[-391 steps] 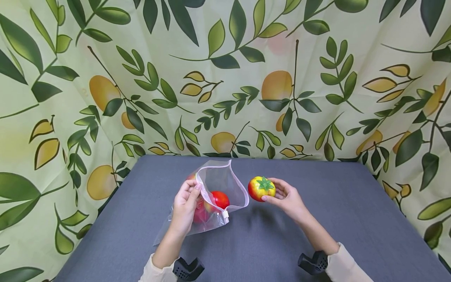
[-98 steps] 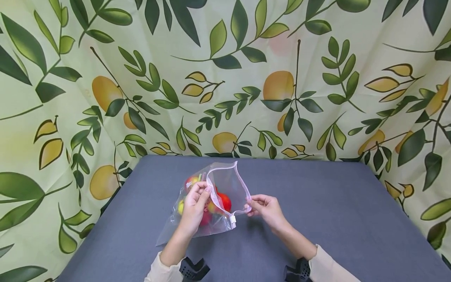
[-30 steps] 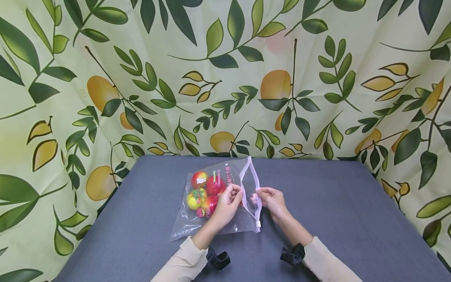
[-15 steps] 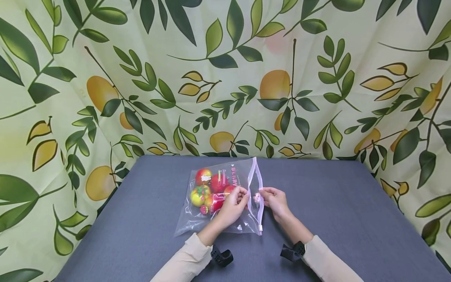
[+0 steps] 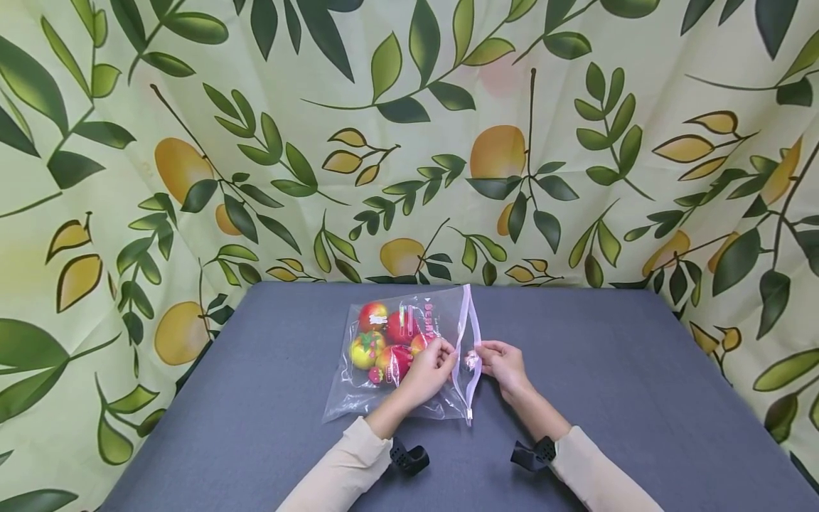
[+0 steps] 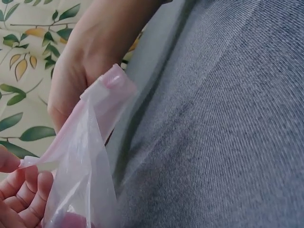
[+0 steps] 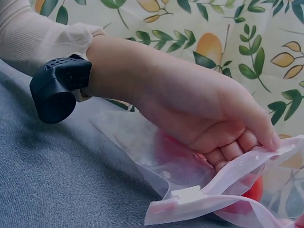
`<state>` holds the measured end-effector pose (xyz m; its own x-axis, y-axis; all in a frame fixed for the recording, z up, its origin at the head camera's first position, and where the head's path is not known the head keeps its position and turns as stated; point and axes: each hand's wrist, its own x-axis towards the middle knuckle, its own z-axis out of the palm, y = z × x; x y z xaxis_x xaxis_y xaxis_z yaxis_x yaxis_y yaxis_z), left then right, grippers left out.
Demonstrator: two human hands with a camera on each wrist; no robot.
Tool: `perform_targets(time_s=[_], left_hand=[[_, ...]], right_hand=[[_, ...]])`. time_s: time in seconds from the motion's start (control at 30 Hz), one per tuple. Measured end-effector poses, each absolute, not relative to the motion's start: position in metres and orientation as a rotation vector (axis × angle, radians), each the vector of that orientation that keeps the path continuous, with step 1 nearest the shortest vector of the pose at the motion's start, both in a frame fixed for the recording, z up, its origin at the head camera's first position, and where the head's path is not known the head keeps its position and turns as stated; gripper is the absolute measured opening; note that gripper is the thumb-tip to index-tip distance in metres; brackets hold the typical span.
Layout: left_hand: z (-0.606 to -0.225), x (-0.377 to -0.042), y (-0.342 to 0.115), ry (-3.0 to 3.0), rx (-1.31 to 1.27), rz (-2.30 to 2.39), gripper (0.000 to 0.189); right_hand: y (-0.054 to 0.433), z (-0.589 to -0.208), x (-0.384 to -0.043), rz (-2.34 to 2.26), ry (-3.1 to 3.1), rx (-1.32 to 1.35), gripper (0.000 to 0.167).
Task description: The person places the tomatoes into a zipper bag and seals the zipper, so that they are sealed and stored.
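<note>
A clear zip bag [image 5: 358, 402] with pink print lies on the grey table, its pink-edged mouth [image 5: 475, 334] facing right and parted. Inside are several fruits: a red-and-yellow apple [image 5: 373, 316], a yellow-red fruit with a green leafy top [image 5: 367, 350], and more red ones [image 5: 402, 325]. My left hand [image 5: 430, 368] pinches the near lip of the mouth. Opposite it, my right hand [image 5: 504, 364] pinches the other lip, some of its fingertips showing through the clear plastic. A white slider [image 7: 186, 194] sits at the zip's front end, seen close in the right wrist view.
Grey cloth covers the table [image 5: 256, 441]. Behind and at both sides hangs a curtain [image 5: 409, 178] printed with leaves and fruit. Black cameras [image 5: 409, 457] are strapped on both wrists.
Thirteen seconds ago my right hand held the green-topped fruit beside the bag; now that fruit is inside. Since then my right hand took the bag's lip. The mouth narrowed and the bag shifted right.
</note>
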<state>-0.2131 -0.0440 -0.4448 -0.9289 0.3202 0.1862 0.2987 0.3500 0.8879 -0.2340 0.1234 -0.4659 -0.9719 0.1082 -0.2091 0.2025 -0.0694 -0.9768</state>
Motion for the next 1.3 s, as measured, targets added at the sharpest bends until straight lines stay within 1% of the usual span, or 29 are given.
perform_targets(time_s=[0.2, 0.63, 1.1, 1.3], left_hand=[[-0.445, -0.214, -0.04, 2.586, 0.596, 1.649, 0.013], [-0.446, -0.213, -0.039, 2.608, 0.63, 1.541, 0.017], [-0.445, -0.196, -0.042, 2.555, 0.756, 1.623, 0.015], [-0.444, -0.184, -0.045, 2.415, 0.738, 1.688, 0.017]], right_hand=[[0.126, -0.462, -0.234, -2.186, 2.133, 0.303, 0.03], [0.141, -0.458, -0.232, -1.985, 2.141, 0.094, 0.036], [0.159, -0.46, -0.206, -1.823, 2.052, -0.041, 0.035], [0.162, -0.459, -0.19, -1.79, 2.022, -0.088, 0.036]])
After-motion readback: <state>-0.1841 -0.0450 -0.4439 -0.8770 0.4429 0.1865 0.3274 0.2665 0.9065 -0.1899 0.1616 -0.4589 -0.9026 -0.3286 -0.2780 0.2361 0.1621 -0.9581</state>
